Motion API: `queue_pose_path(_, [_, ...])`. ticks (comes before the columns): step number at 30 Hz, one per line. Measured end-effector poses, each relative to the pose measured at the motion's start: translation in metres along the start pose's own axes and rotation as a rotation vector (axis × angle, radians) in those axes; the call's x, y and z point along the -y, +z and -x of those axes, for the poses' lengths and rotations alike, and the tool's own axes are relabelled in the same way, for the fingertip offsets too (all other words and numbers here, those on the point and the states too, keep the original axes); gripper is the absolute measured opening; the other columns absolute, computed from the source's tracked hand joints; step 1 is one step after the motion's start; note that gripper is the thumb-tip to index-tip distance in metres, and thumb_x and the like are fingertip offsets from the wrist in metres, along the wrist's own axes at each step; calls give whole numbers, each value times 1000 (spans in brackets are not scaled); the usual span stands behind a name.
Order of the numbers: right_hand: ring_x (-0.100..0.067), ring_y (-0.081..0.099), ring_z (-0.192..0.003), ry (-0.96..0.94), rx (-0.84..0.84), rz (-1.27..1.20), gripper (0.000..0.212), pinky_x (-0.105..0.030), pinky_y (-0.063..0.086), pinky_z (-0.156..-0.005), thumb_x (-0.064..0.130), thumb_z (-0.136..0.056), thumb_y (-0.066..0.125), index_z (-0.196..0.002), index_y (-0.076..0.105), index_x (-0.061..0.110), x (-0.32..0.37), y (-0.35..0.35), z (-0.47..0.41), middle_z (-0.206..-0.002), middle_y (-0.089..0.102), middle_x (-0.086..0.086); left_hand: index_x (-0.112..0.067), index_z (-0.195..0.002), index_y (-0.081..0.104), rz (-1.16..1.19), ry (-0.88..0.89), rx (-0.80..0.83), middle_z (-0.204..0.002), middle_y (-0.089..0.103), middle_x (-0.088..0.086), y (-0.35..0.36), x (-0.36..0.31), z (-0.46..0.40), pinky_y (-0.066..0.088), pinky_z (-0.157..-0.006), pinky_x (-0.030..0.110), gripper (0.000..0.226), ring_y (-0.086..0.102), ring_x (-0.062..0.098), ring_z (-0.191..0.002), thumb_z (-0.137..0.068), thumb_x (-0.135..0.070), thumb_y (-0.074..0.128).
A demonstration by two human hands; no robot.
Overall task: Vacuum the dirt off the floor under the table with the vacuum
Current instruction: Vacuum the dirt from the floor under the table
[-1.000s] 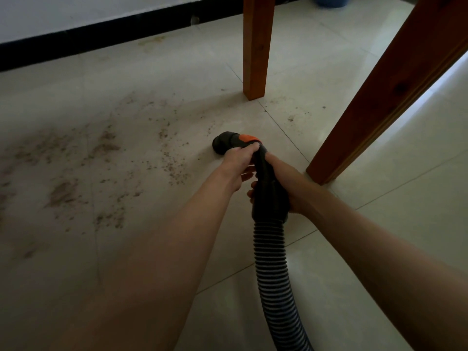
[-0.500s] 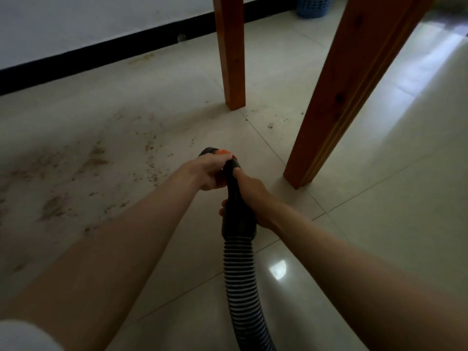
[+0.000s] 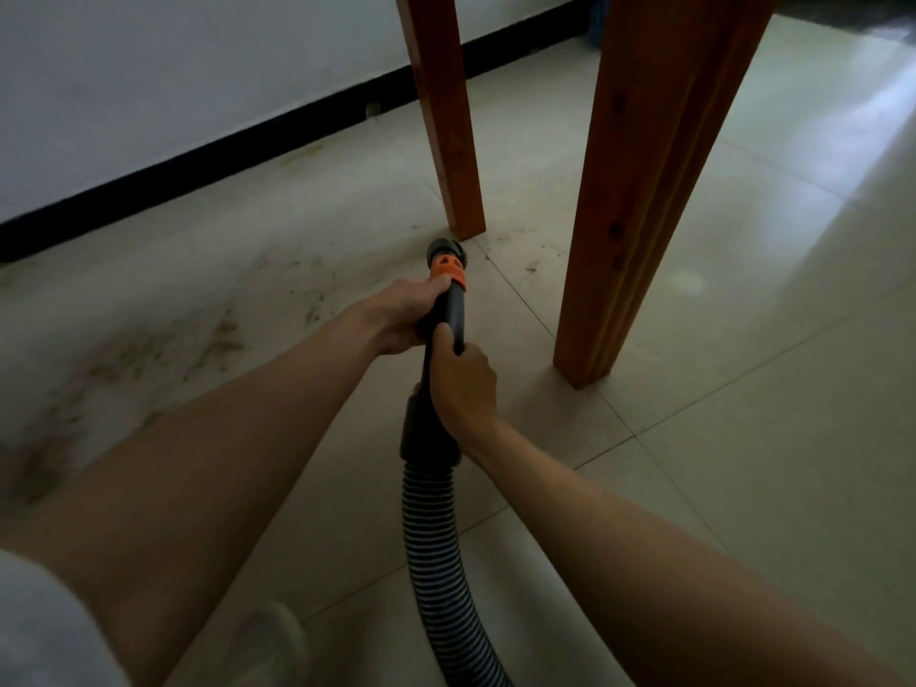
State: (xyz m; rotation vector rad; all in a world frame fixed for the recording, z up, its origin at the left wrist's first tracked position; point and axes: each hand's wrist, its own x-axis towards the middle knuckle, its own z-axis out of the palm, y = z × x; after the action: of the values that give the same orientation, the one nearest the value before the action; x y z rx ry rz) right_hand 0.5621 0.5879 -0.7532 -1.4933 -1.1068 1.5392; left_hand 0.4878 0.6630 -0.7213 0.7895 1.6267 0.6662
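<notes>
A person's two bare hands hold a black plastic vacuum wand with an orange collar (image 3: 448, 274), its ribbed grey-and-black hose (image 3: 436, 552) trailing back toward the near edge of the view. The left hand (image 3: 404, 314) grasps the wand just behind the orange collar, fingers curled round it; the right hand (image 3: 463, 384) grips lower down, where the wand widens into the hose cuff, thumb lying along the tube. The round black nozzle (image 3: 443, 250) now sits on the pale tiled floor (image 3: 743, 438) just beside the foot of the far reddish-brown wooden bench leg (image 3: 448, 141), whereas a second ago it pointed left, nearer the brown crumbs. A second, thicker wooden leg (image 3: 639, 190) stands to the right, nearer the viewer. Most of the brown dirt (image 3: 148, 359) lies untouched to the left of the arms, with a few specks (image 3: 533, 267) between the two legs. It seems the sweep has swung right to clear around the legs, leaving the larger patch to do.
</notes>
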Motion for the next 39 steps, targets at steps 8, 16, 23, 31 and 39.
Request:
queue_pose_path(8, [-37, 65, -93, 165, 88, -310, 44, -51, 53, -89, 49, -94, 45, -112, 49, 9, 4, -2, -13, -109, 63, -24, -10, -120, 38, -76, 7, 83, -92, 55, 11, 11, -11, -21, 45, -63, 28, 28, 55, 18, -79, -103, -32, 31])
queue_pose_path(16, [-38, 62, -101, 236, 26, -375, 40, -48, 52, -93, 48, -97, 41, -114, 46, 13, -2, -9, -39, -113, 61, -25, -5, -134, 34, -151, -48, 212, -99, 58, 13, 25, -17, -71, 45, -61, 28, 43, 57, 19, -82, -102, -33, 33])
queue_pose_path(23, [-33, 63, -99, 299, -105, -344, 54, -43, 52, -91, 48, -96, 40, -126, 46, 3, -8, -9, -54, -110, 62, -19, -2, -139, 33, -230, -71, 220, -130, 51, 18, 34, -14, -88, 46, -70, 29, 52, 54, 24, -103, -100, -35, 38])
queue_pose_path(31, [-29, 62, -98, 330, -150, -381, 57, -39, 53, -87, 51, -96, 39, -127, 48, 4, 9, 14, -64, -111, 60, -16, -5, -143, 29, -275, -42, 211, -116, 55, 18, 17, -20, -100, 44, -59, 26, 54, 57, 19, -80, -100, -36, 38])
queue_pose_path(39, [-27, 61, -94, 308, -213, -396, 55, -36, 53, -83, 51, -97, 37, -123, 50, 4, 9, 7, -68, -107, 59, -14, -2, -139, 33, -285, -29, 220, -119, 57, 18, 29, -24, -99, 44, -58, 25, 54, 57, 19, -80, -99, -38, 40])
